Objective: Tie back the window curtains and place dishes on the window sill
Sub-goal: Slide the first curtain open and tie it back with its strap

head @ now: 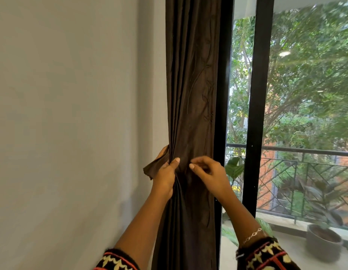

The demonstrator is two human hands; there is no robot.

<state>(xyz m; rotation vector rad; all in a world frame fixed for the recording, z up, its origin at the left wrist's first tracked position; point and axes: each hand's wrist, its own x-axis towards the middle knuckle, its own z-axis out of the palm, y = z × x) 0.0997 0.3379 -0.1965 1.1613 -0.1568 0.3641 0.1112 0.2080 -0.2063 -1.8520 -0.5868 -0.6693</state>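
Curtain's place: the dark brown curtain (190, 94) hangs gathered in one narrow column between the pale wall (71, 114) and the black window frame (224, 94). Both of my grips meet it at its middle height, where the folds are drawn tightest.

Curtain against the left grip: its left edge runs through my left grip (165, 176), and the folds fan out again below it.

Curtain against the right grip: my right grip (208, 172) sits on the front of the fabric, just beside the left one and nearer the frame.

Count: one curtain, two grips. There is one loose brown flap (149, 169) sticking out to the left of my left grip. I cannot tell whether it is the curtain's own edge or a separate band. The window shows two black uprights. I see one bracelet (253, 234) on my right wrist, and one grey plant pot (323, 238) behind the glass near a metal railing (305, 152).

Left grip: closed round the bunched edge of the curtain, thumb (176, 160) pressed on the front and the other fingers wrapped behind the fabric.

Right grip: fingers (191, 166) curled in close together, their tips at the fabric. I cannot tell whether they pinch a fold or only touch it.
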